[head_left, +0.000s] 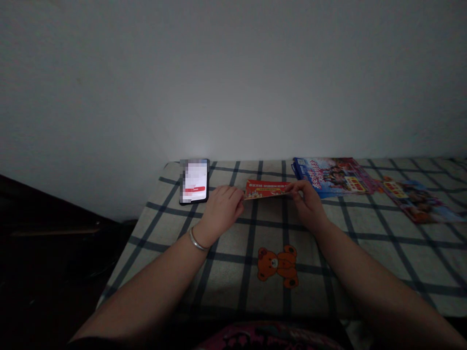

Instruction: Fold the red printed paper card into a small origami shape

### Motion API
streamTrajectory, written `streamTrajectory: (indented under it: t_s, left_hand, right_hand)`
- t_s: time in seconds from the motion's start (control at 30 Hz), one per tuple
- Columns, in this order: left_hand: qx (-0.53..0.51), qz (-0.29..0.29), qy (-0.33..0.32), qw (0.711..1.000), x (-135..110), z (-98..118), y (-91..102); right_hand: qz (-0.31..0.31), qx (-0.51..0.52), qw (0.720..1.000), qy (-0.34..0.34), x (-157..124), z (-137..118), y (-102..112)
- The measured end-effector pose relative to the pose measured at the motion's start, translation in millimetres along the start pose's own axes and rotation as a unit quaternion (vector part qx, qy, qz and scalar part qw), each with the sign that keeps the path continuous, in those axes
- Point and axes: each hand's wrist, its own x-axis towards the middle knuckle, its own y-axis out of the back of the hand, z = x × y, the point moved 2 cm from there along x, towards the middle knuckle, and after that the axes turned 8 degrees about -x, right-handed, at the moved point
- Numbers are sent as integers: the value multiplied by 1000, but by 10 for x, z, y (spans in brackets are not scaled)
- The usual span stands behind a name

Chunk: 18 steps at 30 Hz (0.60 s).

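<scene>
A red printed leaflet [266, 187] with yellow and white lettering is held between my two hands, above the checked tablecloth. My left hand [225, 204] pinches its left end, fingers curled; a silver bangle circles that wrist. At the right end, the thumb and fingers of my right hand [306, 201] grip the leaflet's edge. Just left of my left hand lies a phone [195, 182] with a lit screen, part of it blurred out. Beyond my right hand rests a stack of blue and pink flyers [333, 175].
Another colourful flyer [416, 199] lies farther right. The checked tablecloth [233, 257] covers the table and bears a printed orange bear [277, 266]. A plain pale wall [233, 82] rises behind the table. Left of the table edge it is dark.
</scene>
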Motion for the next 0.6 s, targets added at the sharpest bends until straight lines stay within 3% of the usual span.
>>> streamTrajectory:
  t_s: [0.1,0.23,0.4,0.5,0.6]
  left_hand:
    - [-7,-4,8,1000,-3,-14,12]
    - [-43,18,26,999,-8,-24,38]
    - [-68,52,-9,996,-22,8,18]
    - [-76,24,-45,996,-29,13,-28]
    - [-82,-18,-75,994,-28,10,-62]
  right_hand:
    - [47,1,999,-21,-3,36,39]
    - [36,-31,999,-9,16,46,78]
    - [-52,-72,992,89,33,-138,54]
    - [-126,-78,980,136,18,-283,4]
    - [-161,-91,968,171,-10,-363,-48]
